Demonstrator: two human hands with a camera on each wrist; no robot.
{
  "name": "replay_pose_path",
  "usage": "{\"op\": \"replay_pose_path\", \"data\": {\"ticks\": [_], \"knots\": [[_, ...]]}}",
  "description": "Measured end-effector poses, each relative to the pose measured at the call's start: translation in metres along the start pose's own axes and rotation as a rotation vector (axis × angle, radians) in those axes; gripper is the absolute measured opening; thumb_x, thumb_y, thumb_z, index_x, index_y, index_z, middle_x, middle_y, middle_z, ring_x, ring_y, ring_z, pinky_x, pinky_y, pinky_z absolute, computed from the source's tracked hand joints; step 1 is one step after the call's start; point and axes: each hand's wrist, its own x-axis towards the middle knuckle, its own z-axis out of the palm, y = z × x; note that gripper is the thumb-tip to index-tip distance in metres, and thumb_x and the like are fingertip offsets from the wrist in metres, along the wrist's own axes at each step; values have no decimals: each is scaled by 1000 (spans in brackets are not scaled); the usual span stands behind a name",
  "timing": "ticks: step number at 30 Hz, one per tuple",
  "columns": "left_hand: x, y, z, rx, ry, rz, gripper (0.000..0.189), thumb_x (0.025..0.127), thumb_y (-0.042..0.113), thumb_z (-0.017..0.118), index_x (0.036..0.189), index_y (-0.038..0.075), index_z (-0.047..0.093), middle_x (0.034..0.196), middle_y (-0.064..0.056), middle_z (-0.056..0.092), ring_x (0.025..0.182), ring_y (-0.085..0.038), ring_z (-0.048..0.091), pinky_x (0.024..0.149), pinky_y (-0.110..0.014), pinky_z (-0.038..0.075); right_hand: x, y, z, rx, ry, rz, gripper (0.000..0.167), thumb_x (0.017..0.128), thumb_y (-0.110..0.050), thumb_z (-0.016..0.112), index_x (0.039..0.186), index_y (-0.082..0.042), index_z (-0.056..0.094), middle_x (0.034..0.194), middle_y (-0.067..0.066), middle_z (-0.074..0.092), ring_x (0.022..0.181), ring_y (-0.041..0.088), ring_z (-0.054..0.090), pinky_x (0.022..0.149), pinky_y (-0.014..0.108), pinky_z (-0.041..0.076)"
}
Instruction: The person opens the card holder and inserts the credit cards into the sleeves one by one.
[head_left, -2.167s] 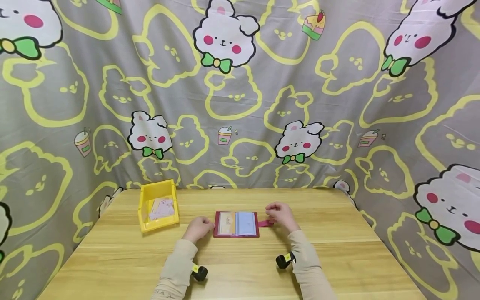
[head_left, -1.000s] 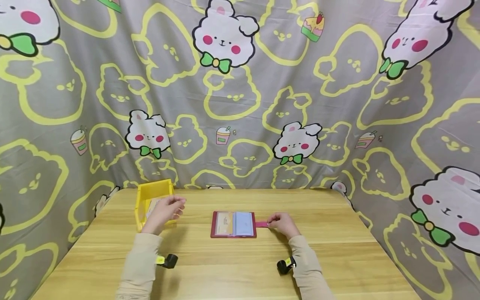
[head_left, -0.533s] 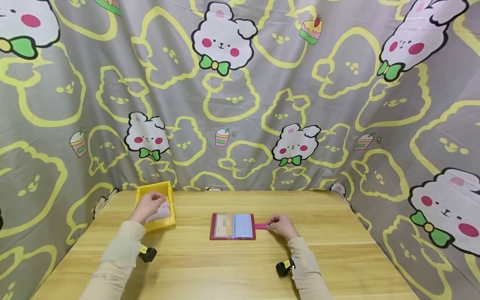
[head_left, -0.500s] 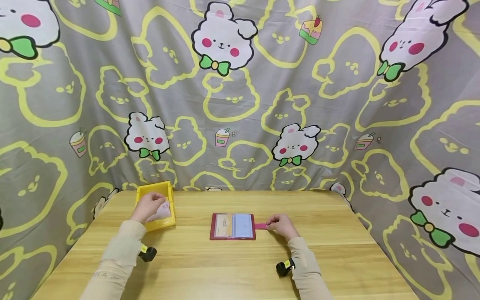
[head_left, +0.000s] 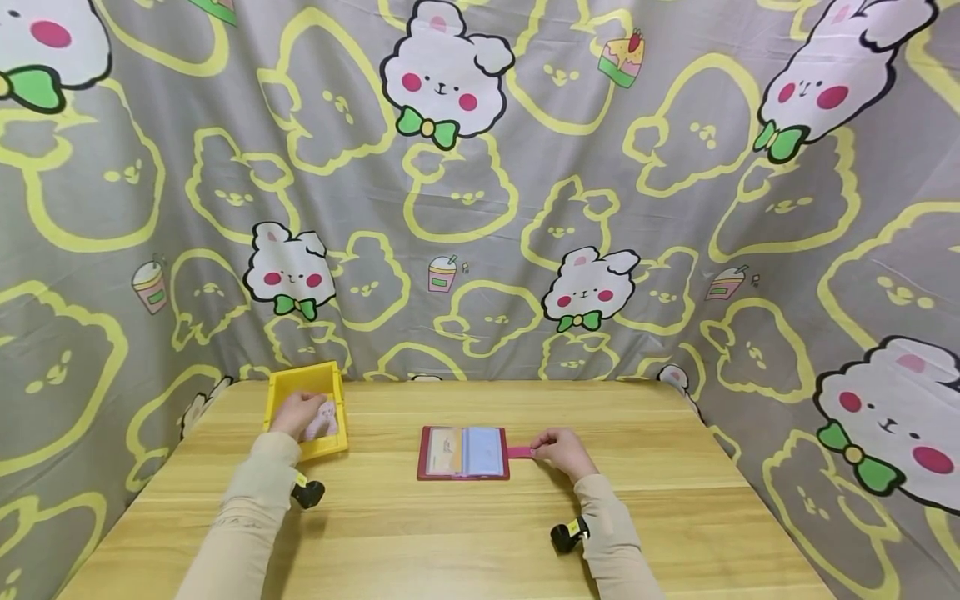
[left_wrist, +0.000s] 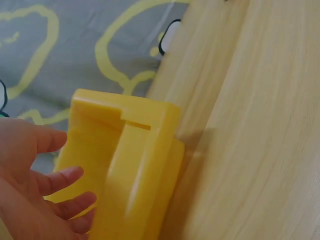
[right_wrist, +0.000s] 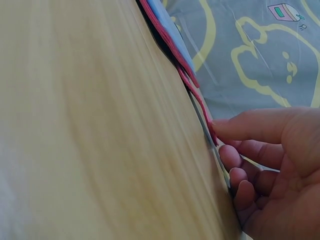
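Observation:
An opened red card holder [head_left: 425, 454] lies flat mid-table, a cream and orange card in its left sleeve and pale blue sleeves on its right. Its magenta snap strap [head_left: 519, 452] extends to the right, and my right hand [head_left: 564, 452] pinches the free end between thumb and forefinger; the right wrist view shows the strap [right_wrist: 199, 98] slightly bent. My left hand [head_left: 296, 414] reaches inside the yellow bin [head_left: 341, 408], over the pink-patterned cards [head_left: 327, 419]. In the left wrist view its fingers [left_wrist: 65, 179] are spread and loosely bent, with nothing seen between them.
The bin stands at the table's back left, its low front facing me. A grey curtain [head_left: 480, 333] with cartoon prints hangs behind and beside the wooden table [head_left: 435, 542]. Each wrist wears a small black camera [head_left: 308, 493].
My left hand has left the card holder's left edge and gone left, down into the bin. My right hand has lowered onto the strap's end and stayed there; the strap now lies straighter.

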Motion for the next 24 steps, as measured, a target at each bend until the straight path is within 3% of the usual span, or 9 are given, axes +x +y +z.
{"op": "replay_pose_path", "data": {"ticks": [10,15,24], "knots": [[6,-8,4,-111,-2,-72,70,103,45,27,148,-8,24,150,-33,27,137,-47,30,114,-55,29,-1,0,1,-9,5,-6,5,78,0,73,83,1,71,79,9,67,67,14,50,60,25,42],[10,-11,3,-238,-23,-103,73,103,47,24,151,-7,15,154,-32,22,140,-44,27,114,-52,32,-1,0,1,-11,11,-10,5,79,1,73,83,1,71,79,9,67,68,15,50,61,26,42],[16,-11,1,-420,-51,-168,74,101,49,20,154,-1,9,158,-31,11,146,-43,17,118,-48,24,0,1,2,2,8,3,5,79,0,73,84,1,71,79,8,67,68,15,49,61,26,40]]}}
